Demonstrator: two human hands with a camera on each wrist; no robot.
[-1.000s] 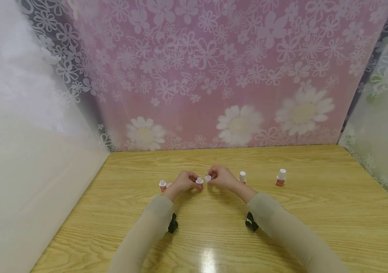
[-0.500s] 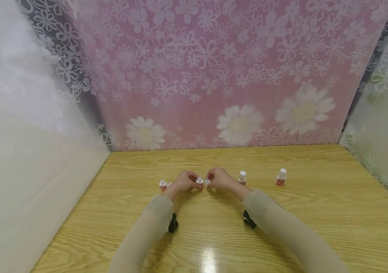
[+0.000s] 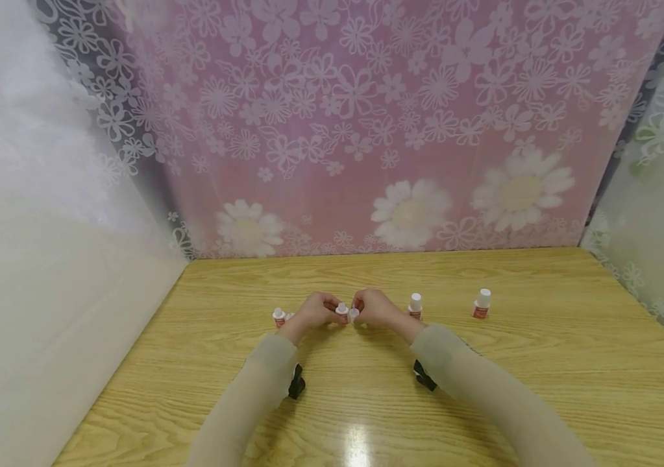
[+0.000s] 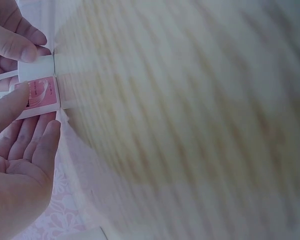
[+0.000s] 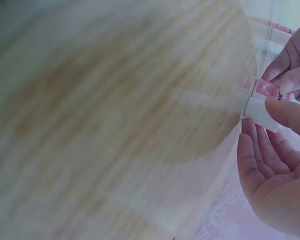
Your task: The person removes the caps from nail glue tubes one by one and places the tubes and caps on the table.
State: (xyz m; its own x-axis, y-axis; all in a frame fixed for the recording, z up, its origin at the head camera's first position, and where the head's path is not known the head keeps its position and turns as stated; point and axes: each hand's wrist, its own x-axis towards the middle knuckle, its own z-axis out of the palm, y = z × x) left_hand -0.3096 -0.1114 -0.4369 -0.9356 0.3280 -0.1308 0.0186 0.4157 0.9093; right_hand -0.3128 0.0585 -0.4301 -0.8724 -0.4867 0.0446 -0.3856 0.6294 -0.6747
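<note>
Between thumb and fingers, my left hand point(image 3: 315, 310) holds a small white bottle point(image 3: 342, 314) with a pink-red label, standing upright on the table without its cap. My right hand point(image 3: 375, 307) pinches a white cap point(image 3: 354, 314) right beside that bottle. The cap is upside down at the table surface, its open end up. In the left wrist view, a thin white stick point(image 4: 5, 76) points up from the cap point(image 4: 37, 68), next to the pink label point(image 4: 41, 92). The right wrist view has the cap point(image 5: 260, 114) between my right thumb and fingers.
Two capped bottles of the same kind stand to the right, a nearer one point(image 3: 415, 306) by my right wrist and another point(image 3: 481, 303) farther out. Left of my left hand is an uncapped bottle point(image 3: 279, 318) with a small white piece point(image 3: 289, 316) partly hidden. A flowered curtain point(image 3: 367, 130) hangs behind the table point(image 3: 355, 402).
My right hand has lowered the cap toward the table and brought it close beside the bottle. My left hand and its bottle have hardly moved.
</note>
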